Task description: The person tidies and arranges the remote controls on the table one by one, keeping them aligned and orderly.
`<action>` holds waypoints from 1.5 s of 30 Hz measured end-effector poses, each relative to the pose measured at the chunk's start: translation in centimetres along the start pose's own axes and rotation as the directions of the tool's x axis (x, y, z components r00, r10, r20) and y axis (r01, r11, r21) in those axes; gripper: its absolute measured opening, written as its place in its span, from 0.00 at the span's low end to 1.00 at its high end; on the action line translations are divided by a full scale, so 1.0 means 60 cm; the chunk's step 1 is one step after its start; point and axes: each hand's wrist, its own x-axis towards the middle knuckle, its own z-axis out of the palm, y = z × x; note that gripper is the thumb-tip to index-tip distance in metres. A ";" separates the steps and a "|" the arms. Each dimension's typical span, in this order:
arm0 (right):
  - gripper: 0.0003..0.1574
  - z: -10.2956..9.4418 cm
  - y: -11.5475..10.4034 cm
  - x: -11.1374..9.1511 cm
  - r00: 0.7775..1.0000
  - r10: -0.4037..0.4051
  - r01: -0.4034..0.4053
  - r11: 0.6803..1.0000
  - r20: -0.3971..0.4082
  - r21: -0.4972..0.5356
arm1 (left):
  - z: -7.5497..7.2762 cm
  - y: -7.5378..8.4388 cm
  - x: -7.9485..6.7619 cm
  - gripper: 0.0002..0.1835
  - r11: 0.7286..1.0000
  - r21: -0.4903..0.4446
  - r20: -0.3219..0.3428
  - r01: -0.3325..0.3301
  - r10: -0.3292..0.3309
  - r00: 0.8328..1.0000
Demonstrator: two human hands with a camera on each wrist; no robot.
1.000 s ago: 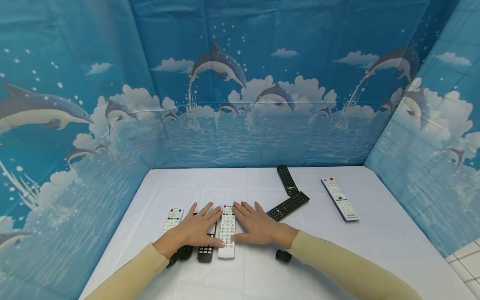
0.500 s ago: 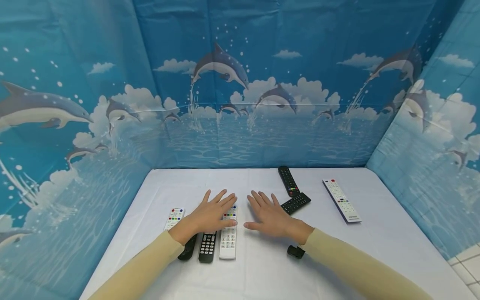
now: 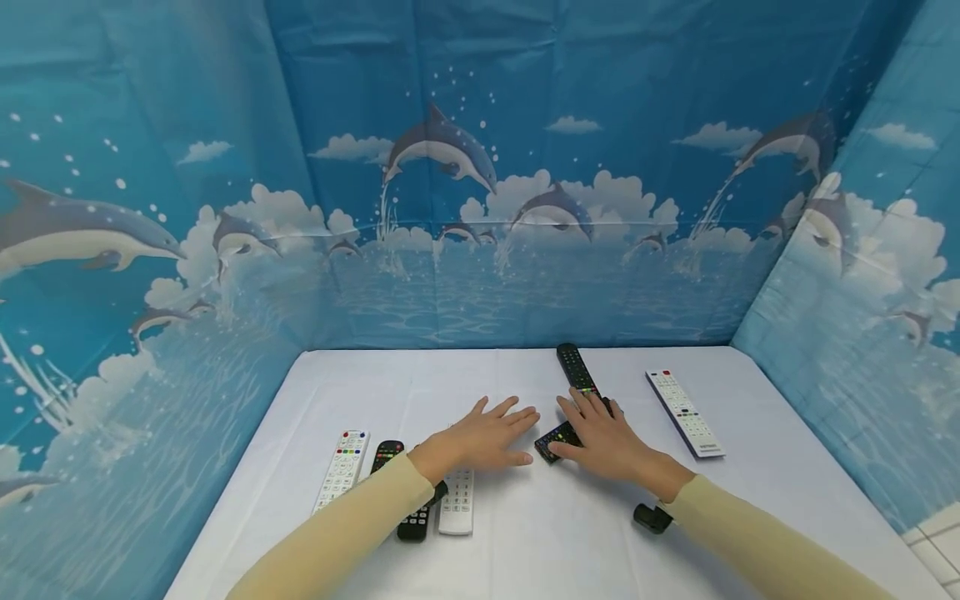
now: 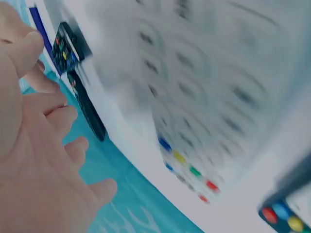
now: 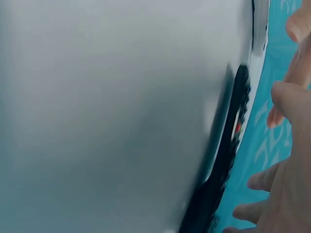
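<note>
The right hand (image 3: 611, 442), fingers spread wide, is over the angled black remote (image 3: 563, 432), right of the table's (image 3: 525, 533) middle; I cannot tell whether they touch. The left hand (image 3: 483, 437), fingers also wide and holding nothing, extends past the middle white remote (image 3: 457, 502). The far black remote (image 3: 573, 366) lies near the far edge, the right white remote (image 3: 684, 413) toward the right edge, the left white remote (image 3: 342, 469) toward the left.

The white-draped desk (image 3: 525, 542) bears three white remotes (image 3: 684, 413) and four black remotes (image 3: 575, 368), spread from left to right.
</note>
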 end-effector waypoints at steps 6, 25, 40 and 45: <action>0.58 -0.005 0.038 -0.027 0.997 0.075 -0.075 0.997 -0.009 0.002 | 0.003 0.030 0.020 0.40 0.999 -0.004 0.067 -0.034 0.034 0.997; 0.54 0.009 0.050 -0.053 0.993 0.088 -0.095 0.992 -0.084 -0.082 | 0.012 0.056 0.017 0.38 1.000 0.001 0.090 -0.026 0.026 0.996; 0.53 0.016 0.007 -0.043 0.998 -0.022 0.022 1.000 -0.061 0.009 | 0.016 0.061 -0.032 0.39 0.996 0.093 0.074 -0.020 0.013 0.997; 0.53 0.023 -0.006 -0.036 0.997 -0.080 0.081 0.996 -0.014 0.025 | 0.007 0.071 -0.058 0.38 0.996 0.092 0.088 -0.009 0.001 0.996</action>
